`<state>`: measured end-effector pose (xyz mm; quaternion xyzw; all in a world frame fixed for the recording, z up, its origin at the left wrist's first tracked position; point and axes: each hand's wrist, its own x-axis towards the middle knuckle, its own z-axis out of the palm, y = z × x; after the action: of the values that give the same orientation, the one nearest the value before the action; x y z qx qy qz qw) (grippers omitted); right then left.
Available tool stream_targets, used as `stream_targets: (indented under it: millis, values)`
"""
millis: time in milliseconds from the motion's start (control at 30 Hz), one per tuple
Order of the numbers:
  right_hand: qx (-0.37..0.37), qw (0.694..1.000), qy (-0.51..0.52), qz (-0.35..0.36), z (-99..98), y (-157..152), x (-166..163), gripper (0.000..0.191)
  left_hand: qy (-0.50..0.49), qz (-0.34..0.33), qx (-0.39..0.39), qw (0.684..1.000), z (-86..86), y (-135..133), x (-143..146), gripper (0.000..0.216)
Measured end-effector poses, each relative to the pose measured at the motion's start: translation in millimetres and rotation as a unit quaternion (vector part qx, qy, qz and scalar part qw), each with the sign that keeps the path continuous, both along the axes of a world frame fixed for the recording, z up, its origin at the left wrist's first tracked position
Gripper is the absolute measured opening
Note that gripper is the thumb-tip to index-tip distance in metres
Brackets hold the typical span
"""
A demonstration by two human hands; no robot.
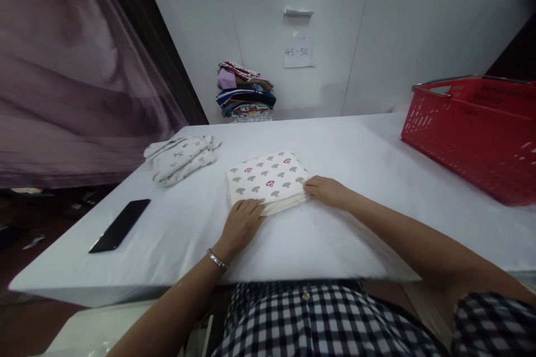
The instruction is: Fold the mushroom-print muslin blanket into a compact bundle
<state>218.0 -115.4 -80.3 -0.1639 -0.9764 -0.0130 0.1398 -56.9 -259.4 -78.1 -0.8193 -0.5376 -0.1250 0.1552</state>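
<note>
A white cloth printed with grey and red mushrooms lies folded in several layers in front of me. Its near edge shows the stacked folds. My left hand closes on the near left corner, fingers on top and thumb along the edge. At the near right corner, the fingers of my right hand are pinched on the layers. The cloth rests on the white table. Further left lies a crumpled whitish cloth with small dark prints, apart from both hands.
A black phone lies on the left side of the table. The red basket stands at the right. Folded clothes are piled at the back against the wall, near a paper label. A pinkish curtain hangs at the left.
</note>
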Motion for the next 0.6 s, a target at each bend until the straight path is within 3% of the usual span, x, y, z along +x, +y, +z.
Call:
stream_targets:
  millis: [300,600]
  values:
    - [-0.022,0.999,-0.029,0.02,6.9,5.3,1.0,0.029,0.002,-0.014,-0.021,1.0,1.0,-1.0,-6.2,0.023]
    - [-0.021,0.999,0.019,0.017,-5.9,11.9,7.2,0.033,-0.03,-0.043,0.0,0.999,-2.4,-0.3,-12.0,0.027]
